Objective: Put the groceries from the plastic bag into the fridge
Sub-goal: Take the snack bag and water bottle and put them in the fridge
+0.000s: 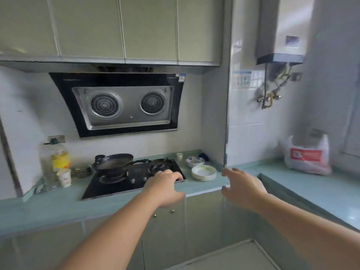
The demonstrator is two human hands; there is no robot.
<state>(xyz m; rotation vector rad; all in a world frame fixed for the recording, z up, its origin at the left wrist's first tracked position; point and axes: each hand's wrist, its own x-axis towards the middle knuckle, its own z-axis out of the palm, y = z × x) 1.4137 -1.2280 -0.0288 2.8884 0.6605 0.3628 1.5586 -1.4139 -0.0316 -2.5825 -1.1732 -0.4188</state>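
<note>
Both hands empty, reaching out over the counter; the bag is not yet touched.

The left hand [165, 184] and right hand [240, 187] hang loose-fingered; the white plastic bag with a red label [306, 154] sits well right on the pale green counter [303, 184], so turn right and grip its handles.

Both hands, the left hand [165, 185] and right hand [242, 187], were held empty over the counter [204, 187] edge (fingers relaxed); the plastic bag [306, 154] was set in the far right corner.

Plastic bag [306, 155], tabletop's far right corner: contents blurring, unidentifiable. Oil bottle [56, 158] label: blurring, unreadable. Fridge: edge cutting off.
</note>
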